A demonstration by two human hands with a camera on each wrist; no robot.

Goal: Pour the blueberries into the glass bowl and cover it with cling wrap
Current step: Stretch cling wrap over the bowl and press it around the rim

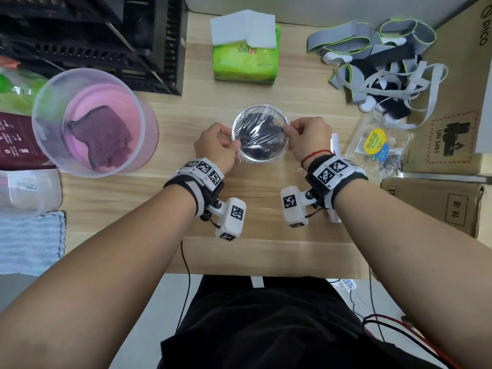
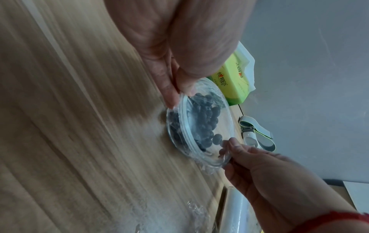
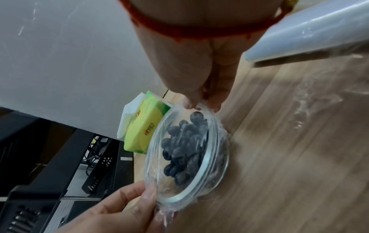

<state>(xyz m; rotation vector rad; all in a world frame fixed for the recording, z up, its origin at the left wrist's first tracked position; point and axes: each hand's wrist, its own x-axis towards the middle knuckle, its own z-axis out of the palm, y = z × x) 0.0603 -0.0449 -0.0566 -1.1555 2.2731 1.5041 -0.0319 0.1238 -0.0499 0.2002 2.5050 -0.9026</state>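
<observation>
A small glass bowl stands on the wooden table, holding dark blueberries. Cling wrap is stretched over its top and down its sides. My left hand pinches the wrap at the bowl's left rim. My right hand pinches the wrap at the right rim. The cling wrap roll lies just right of my right wrist, with loose crumpled film on the table by it.
A clear plastic tub with a purple cloth sits at left. A green tissue pack lies behind the bowl. Grey straps and an empty clear blueberry pack lie at right, cardboard boxes beyond. Black crates stand back left.
</observation>
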